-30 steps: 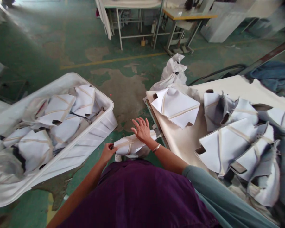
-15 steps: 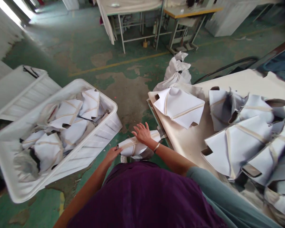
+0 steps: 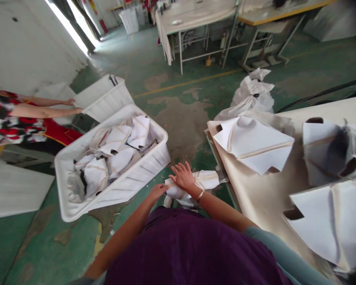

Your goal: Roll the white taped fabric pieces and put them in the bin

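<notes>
handled piece [image 3: 209, 180]: matt cloth look
tub [image 3: 138, 183]: moulded in smooth plastic
worktop [image 3: 264, 200]: covered, smooth sheet

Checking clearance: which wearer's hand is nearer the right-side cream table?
Right. The right hand is over the white piece beside the table; the left hand is farther, at the piece's left end.

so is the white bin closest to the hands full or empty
Partly full: beige-striped white pieces lie heaped inside the bin, with bare inner wall showing at one end. How deep they go is hidden.
</notes>
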### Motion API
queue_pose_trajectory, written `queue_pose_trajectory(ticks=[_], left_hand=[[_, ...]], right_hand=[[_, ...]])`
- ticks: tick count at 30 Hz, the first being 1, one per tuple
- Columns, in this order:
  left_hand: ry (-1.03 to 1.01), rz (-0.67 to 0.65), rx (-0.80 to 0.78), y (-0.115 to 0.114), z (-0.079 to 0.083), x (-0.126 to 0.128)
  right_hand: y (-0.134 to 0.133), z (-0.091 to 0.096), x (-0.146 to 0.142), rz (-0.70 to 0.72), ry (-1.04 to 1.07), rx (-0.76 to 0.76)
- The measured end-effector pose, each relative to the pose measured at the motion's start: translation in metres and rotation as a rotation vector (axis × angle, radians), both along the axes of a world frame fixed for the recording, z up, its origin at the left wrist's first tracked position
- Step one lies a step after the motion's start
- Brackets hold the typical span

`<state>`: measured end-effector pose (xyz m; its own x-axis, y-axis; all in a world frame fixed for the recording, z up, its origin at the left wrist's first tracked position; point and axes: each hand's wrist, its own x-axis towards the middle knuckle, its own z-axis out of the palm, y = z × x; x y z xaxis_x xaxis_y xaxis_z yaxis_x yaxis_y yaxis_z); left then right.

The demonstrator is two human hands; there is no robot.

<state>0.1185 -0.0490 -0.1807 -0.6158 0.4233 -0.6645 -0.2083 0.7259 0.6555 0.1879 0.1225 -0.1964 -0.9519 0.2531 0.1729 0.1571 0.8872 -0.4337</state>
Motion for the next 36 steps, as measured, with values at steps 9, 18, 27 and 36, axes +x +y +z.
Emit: queue_pose_trajectory(ticks=[9,18,27,36], left_hand=[[0.042,-0.078,0.063,-0.017,-0.010,-0.012],[0.154,-0.282,0.105,-0.054,-0.013,-0.052],[0.581,-0.395,0.074,-0.024,0.000,-0.067],[0.212,-0.786,0.001,0.053,-0.022,-0.055]], right_hand=[[0.068,0.018,0.066,-0.618,-0.004,-0.191],[0.015,0.016,0.044,-0.256,-0.366,-0.125],[0.019,0.011,0.006,-0.035,-0.647,-0.135],[0.024,0.004,0.006,0.000,-0.670,-0.124]])
